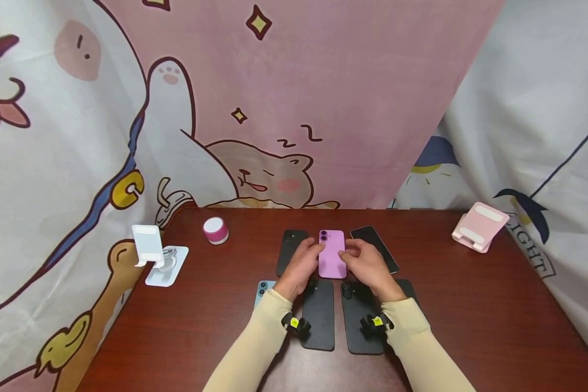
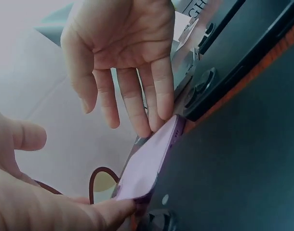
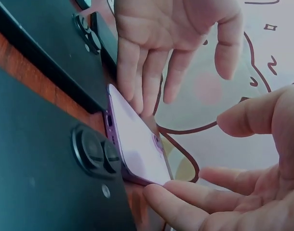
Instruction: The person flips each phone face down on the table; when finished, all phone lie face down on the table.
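A pinkish-purple phone (image 1: 332, 257) lies back-up on the table, its two camera lenses at the far left corner. My left hand (image 1: 300, 265) is at its left edge and my right hand (image 1: 369, 265) at its right edge. In the left wrist view, the left fingertips (image 2: 124, 211) are right at the side of the purple phone (image 2: 146, 163). The right wrist view has the right hand (image 3: 262, 192) with fingers extended and a fingertip at the phone's near corner. Both thumbs stand off the phone, and neither hand curls round it.
Dark phones lie behind the left hand (image 1: 290, 246), behind the right hand (image 1: 376, 246), and in front (image 1: 318, 324) (image 1: 359, 324). A light-blue phone (image 1: 262, 289) is partly under the left sleeve. Left stand a white phone stand (image 1: 166, 269) and pink-and-white jar (image 1: 216, 231); right, a pink stand (image 1: 480, 227).
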`<state>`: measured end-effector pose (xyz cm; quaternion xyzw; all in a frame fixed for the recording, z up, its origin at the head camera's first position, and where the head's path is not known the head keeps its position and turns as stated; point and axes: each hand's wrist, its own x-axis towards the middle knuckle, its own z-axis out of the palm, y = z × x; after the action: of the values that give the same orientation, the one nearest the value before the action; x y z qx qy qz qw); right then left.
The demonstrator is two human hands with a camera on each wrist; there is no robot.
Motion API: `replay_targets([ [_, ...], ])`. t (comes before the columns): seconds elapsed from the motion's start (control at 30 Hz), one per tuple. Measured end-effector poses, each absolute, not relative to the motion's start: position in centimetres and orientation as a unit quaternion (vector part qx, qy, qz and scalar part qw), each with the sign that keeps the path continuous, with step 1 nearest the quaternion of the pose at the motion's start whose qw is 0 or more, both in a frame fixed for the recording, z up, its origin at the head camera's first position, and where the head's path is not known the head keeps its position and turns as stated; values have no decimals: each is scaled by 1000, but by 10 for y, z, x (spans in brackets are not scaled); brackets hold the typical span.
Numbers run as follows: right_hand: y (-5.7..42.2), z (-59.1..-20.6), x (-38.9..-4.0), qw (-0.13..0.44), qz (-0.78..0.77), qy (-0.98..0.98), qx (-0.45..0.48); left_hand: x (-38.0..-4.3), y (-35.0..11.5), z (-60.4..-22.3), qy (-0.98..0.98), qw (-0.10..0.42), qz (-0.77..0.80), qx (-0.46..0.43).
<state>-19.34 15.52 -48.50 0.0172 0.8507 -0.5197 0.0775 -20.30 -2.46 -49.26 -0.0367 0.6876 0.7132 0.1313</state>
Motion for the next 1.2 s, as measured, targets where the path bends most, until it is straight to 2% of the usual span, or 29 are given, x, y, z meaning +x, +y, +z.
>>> replay_targets([
  [0.13,164,-484,-194,60,-506,860,4,-200,-20,-489,727,98,678,-29],
  [0.23,173,-481,-196,41,-504,863,-6,-200,-15,-487,732,94,674,-15],
  [0.57,205,-479,-201,-5,-489,872,19,-206,17,-490,677,143,722,8],
  [0.73,222,-481,-203,-23,-480,876,43,-204,31,-491,663,183,726,8],
  [0.87,231,-485,-203,-16,-476,877,57,-200,40,-492,653,205,730,2],
  [1.2,235,-491,-199,34,-490,869,65,-198,62,-498,611,221,760,-3],
])
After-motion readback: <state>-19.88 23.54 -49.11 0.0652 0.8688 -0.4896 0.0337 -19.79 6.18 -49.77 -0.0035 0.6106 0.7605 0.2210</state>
